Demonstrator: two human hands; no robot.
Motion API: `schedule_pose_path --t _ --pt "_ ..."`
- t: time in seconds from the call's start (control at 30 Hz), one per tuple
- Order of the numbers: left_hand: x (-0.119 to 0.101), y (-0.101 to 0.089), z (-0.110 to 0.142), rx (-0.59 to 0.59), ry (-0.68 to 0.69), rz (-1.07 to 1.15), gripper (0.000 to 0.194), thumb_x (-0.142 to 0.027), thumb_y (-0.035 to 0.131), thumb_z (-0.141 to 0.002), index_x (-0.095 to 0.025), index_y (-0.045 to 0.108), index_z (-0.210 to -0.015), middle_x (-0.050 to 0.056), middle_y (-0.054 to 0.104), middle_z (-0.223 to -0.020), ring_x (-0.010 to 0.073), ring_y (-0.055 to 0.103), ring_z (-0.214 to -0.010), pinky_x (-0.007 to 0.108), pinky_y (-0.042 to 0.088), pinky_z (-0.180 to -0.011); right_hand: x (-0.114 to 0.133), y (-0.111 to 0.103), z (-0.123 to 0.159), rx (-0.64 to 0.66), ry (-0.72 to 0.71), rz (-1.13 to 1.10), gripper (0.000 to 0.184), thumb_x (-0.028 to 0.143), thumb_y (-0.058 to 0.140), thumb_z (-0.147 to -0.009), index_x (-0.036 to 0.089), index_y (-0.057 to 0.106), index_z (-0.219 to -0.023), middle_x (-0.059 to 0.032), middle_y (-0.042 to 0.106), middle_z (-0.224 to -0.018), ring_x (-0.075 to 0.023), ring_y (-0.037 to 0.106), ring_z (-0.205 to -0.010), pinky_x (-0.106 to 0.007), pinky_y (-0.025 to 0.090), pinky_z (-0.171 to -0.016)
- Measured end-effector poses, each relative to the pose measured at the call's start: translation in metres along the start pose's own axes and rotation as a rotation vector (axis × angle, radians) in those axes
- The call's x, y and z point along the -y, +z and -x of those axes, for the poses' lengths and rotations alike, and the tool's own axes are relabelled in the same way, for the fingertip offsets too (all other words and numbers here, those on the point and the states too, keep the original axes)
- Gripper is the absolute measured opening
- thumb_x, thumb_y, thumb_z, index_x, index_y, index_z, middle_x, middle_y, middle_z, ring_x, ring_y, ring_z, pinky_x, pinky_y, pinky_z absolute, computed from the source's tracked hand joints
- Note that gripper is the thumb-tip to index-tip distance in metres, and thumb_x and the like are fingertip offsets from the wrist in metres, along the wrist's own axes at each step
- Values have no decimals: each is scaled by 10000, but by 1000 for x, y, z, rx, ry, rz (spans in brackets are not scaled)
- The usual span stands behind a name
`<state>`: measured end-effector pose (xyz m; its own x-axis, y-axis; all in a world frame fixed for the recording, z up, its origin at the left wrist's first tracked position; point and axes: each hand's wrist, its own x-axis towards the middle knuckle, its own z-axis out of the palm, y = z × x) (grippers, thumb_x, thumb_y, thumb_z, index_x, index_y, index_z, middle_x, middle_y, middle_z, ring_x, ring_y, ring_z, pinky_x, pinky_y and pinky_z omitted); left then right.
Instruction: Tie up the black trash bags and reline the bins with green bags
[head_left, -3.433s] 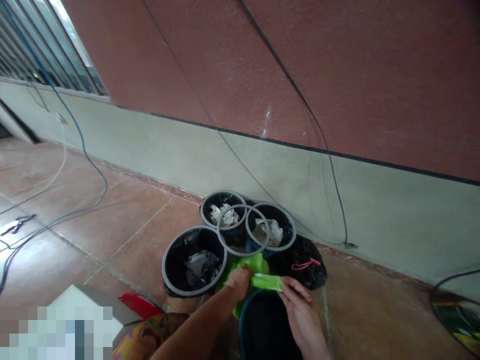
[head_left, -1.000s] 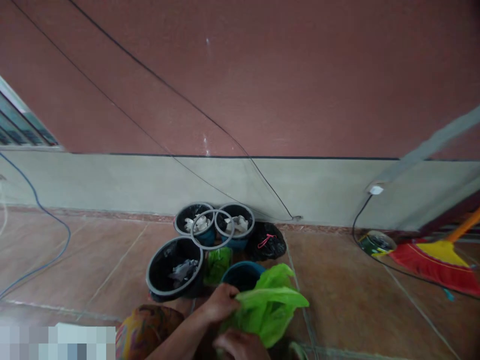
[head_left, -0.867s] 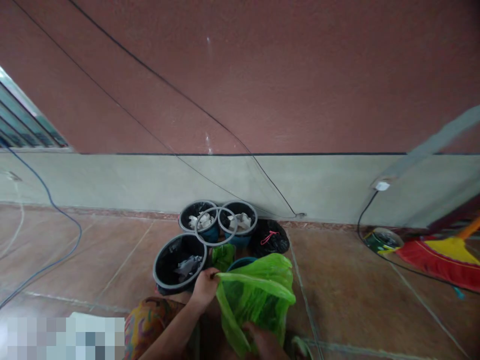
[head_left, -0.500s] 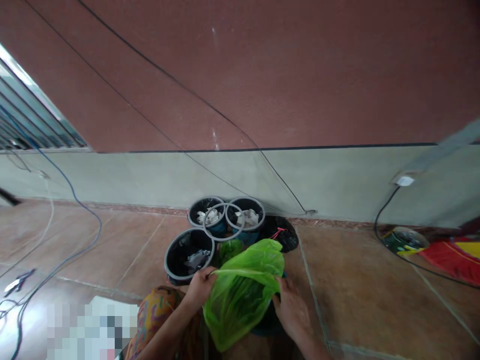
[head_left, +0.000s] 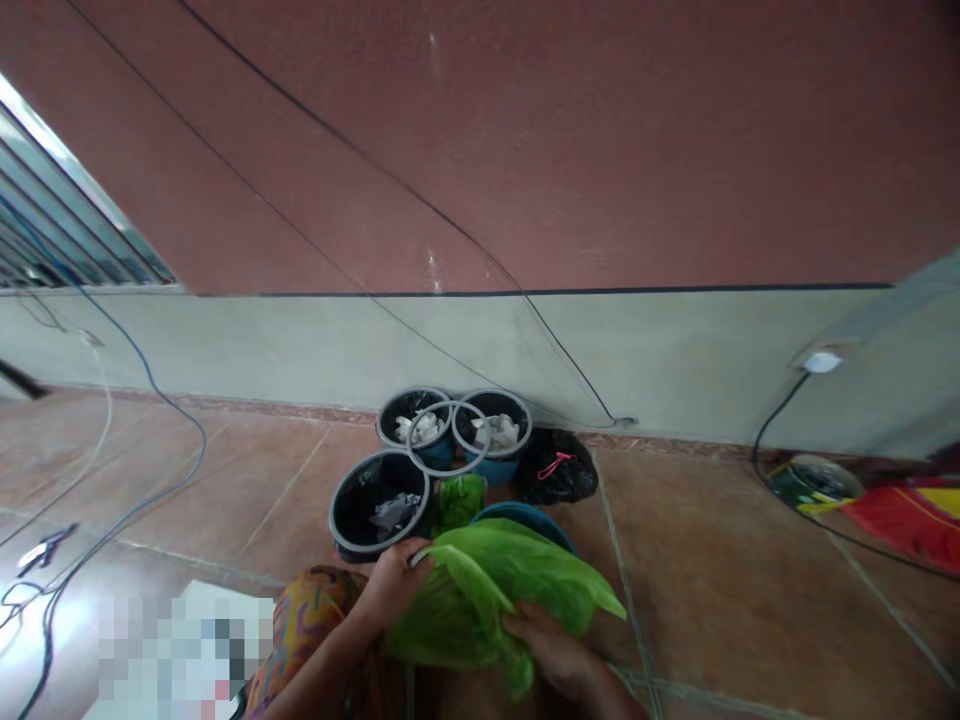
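Note:
A thin green plastic bag [head_left: 502, 590] is bunched in front of me, low in the head view. My left hand [head_left: 390, 592] grips its left edge with closed fingers. My right hand [head_left: 551, 648] is closed on the bag's lower right part. Just behind the bag a blue bin [head_left: 525, 515] shows only its rim. A second green bag [head_left: 459, 497] lies between the bins.
Three black-lined bins with grey rims [head_left: 379, 503] hold crumpled paper by the wall, a loose grey ring [head_left: 448, 438] resting on them. A tied black bag [head_left: 559, 468] sits beside them. Cables [head_left: 142, 480] run over the tiled floor at left; a red broom head [head_left: 911, 510] lies right.
The folded green bag was shaken out and spread over the blue bin; now both hands have pulled it down and toward me, bunching it. The camera swung right, then slightly back.

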<state>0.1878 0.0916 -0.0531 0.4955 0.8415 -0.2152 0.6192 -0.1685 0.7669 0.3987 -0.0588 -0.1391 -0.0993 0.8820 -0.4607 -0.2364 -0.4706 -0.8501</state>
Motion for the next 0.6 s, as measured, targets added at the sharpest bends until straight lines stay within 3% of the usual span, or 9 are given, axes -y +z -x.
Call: schedule_pose_path --t 0.1,0.17,0.23,0.33,0.4,0.5,0.6 --pt "9 10 -6 -53 -30 -25 320 -184 526 -769 -130 705 -1030 63 729 -947 215 661 -912 285 493 -841 10 -22 -9 -350 -88 -172 386 449 538 -726 199 670 -988 -107 727 -1009 -287 667 -998 -388 503 -895" --pt "16 15 -11 -97 -65 -90 378 -124 525 -756 -112 680 -1101 83 719 -983 221 658 -954 304 486 -886 11 -41 -17 -527 -80 0 418 430 472 -770 169 664 -1034 -157 710 -1081 -315 647 -1063 -412 491 -933" --pt "22 18 -15 -116 -101 -166 418 -92 539 -752 -100 656 -1153 102 705 -1034 226 649 -1003 317 474 -928 6 -53 -23 -626 -12 382 425 391 393 -837 131 680 -1012 -206 698 -1076 -345 636 -1072 -447 466 -966" --pt "30 22 -16 -82 -139 -265 498 -44 563 -714 -115 627 -1203 107 663 -1165 216 622 -1094 297 448 -984 -9 -56 -25 -669 61 973 412 308 354 -891 127 712 -985 -215 667 -1138 -344 604 -1125 -454 429 -1008" --pt "34 25 -15 -43 -183 -319 581 -6 570 -664 -125 608 -1231 108 634 -1219 214 614 -1116 287 445 -991 -16 -51 -27 -678 61 1194 379 280 383 -901 166 728 -1006 -183 598 -1302 -326 563 -1200 -446 406 -1039" --pt "41 31 -11 0 -218 -313 574 -7 585 -636 -138 624 -1193 113 636 -1176 228 612 -1102 303 466 -969 -16 -43 -42 -641 74 1351 370 202 396 -897 193 756 -980 -161 574 -1357 -320 565 -1207 -441 417 -1016" --pt "53 38 -6 13 -185 -230 487 -40 580 -659 -184 647 -1119 98 634 -1149 226 602 -1093 299 487 -930 -16 -39 -72 -520 111 1337 368 94 415 -836 140 780 -853 -196 718 -1041 -317 663 -1030 -412 471 -916"
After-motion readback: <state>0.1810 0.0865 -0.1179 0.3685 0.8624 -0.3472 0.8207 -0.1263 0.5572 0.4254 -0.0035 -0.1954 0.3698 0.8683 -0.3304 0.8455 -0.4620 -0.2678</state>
